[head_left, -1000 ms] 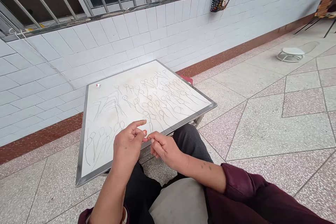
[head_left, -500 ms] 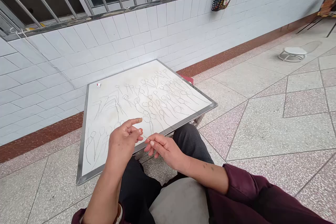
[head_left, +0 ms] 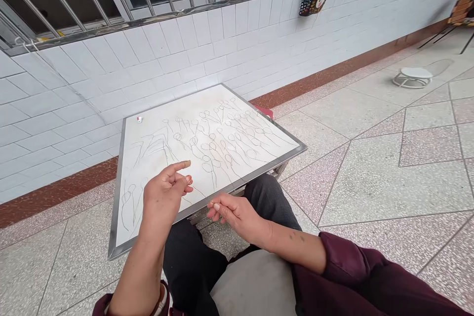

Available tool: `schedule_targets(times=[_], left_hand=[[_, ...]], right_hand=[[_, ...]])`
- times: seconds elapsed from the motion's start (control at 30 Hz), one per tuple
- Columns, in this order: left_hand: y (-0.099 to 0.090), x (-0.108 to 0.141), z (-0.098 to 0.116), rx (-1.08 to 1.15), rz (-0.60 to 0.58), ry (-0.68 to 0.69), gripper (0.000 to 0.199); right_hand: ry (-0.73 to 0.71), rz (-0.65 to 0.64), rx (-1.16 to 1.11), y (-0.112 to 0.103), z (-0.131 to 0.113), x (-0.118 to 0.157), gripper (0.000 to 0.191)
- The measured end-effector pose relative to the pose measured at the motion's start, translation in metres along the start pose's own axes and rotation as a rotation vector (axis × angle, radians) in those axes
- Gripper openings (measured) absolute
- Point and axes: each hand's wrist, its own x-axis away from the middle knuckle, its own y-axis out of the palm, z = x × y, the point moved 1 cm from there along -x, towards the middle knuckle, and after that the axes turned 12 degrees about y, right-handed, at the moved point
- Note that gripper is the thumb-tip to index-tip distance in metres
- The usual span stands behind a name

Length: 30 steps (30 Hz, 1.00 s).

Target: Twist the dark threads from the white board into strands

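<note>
Head view: seeing one thin dark strand (head_left: 200,191) nipped between thumb and index finger of the right hand (head_left: 237,213), pinched pretty snugly at the near end. Runs forward and leftward from those fingertips, long axis slanting across the gap toward the left hand (head_left: 163,196). Definitely in contact on the right, so call that the nearer side. Over on the left, note an index finger poked straight out and a thumb drawn in close to the curled fingers, with a reddish-orange spot at the tip. Honestly can't tell from here whether gripping the strand's other end or just beside it.

Below, got a white board (head_left: 192,98) with a grey metal rim (head_left: 276,163), scattered all over with looped strands (head_left: 215,177), plus a little red-and-white item (head_left: 139,119) by the far left corner. Pushed up close to a white tiled wall (head_left: 185,44), under barred windows. Further right, spot a dotted bag (head_left: 314,1) hanging from the bars, then a low white stool (head_left: 413,74) out on the speckled floor (head_left: 392,173).
</note>
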Motion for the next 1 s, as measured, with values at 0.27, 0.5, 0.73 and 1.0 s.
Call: schedule_targets(times=[0.27,0.5,0.73,1.0], left_hand=[[-0.014,-0.002,-0.001,0.03,0.131,0.027,0.038],[-0.038,-0.007,0.002,-0.049,0.14,0.037,0.042],[0.016,-0.003,-0.002,0.034,-0.219,0.004,0.053],[0.0,0.008,-0.013,0.146,-0.263,0.003,0.062]], right_hand=[[0.046,-0.036,-0.056,-0.004,0.015,0.009,0.033],[0.191,0.149,0.001,-0.039,0.043,0.014,0.032],[-0.058,0.109,0.062,-0.032,-0.025,-0.02,0.028],[0.002,0.125,-0.133,-0.021,-0.014,-0.022,0.023]])
